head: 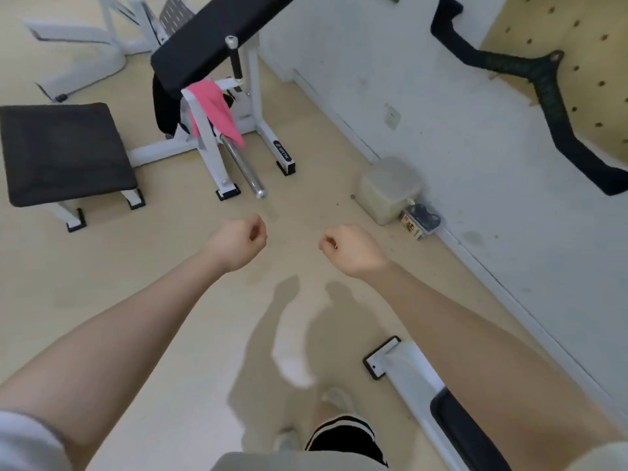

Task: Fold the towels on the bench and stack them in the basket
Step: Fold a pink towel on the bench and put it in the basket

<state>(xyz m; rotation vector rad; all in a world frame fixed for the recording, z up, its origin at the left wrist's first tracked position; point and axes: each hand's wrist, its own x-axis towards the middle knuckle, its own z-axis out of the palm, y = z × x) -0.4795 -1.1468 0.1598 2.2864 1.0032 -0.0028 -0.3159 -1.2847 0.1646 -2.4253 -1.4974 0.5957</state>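
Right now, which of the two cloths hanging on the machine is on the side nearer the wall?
The pink cloth, draped over the white frame on the wall side. The black cloth hangs on its other side, under the black pad.

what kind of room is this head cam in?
Most likely a small gym or home workout room. A white-framed weight machine with a black pad stands ahead, a pink towel draped on its frame. A padded bench seat sits left of it, and a black curved pull bar hangs on the pegboard wall.
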